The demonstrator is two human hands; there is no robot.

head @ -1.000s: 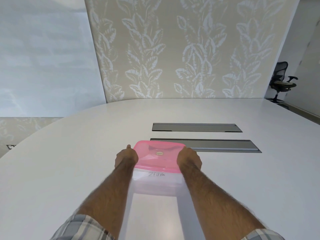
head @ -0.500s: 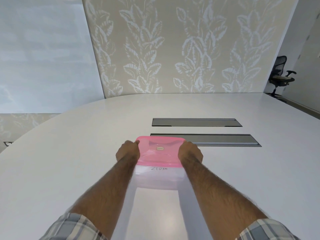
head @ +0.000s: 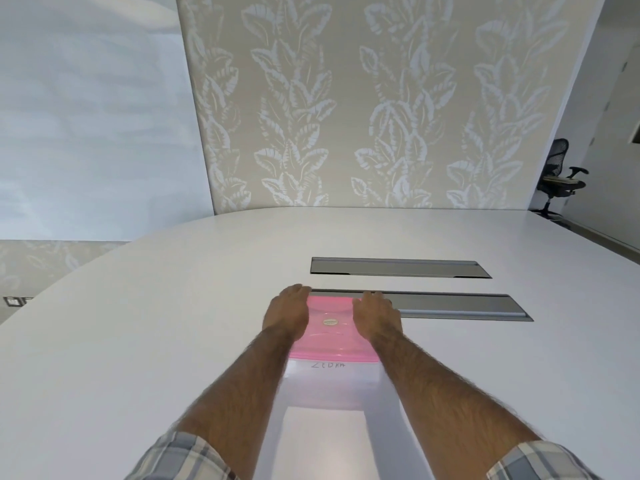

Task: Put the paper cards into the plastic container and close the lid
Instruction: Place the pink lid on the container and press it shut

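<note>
A clear plastic container with handwriting on its near wall stands on the white table in front of me. A pink translucent lid with a small round sticker lies on top of it. My left hand rests flat on the lid's far left corner, fingers stretched over the far edge. My right hand lies flat on the far right corner the same way. The paper cards are hidden from view.
Two long grey recessed slots lie in the tabletop beyond the container, the near slot right behind my fingers and the far slot behind it. A black office chair stands at the far right by the leaf-patterned wall.
Both hands have moved from gripping the lid's side edges to lying flat on its far corners. The view has shifted, so the container sits lower and closer.
</note>
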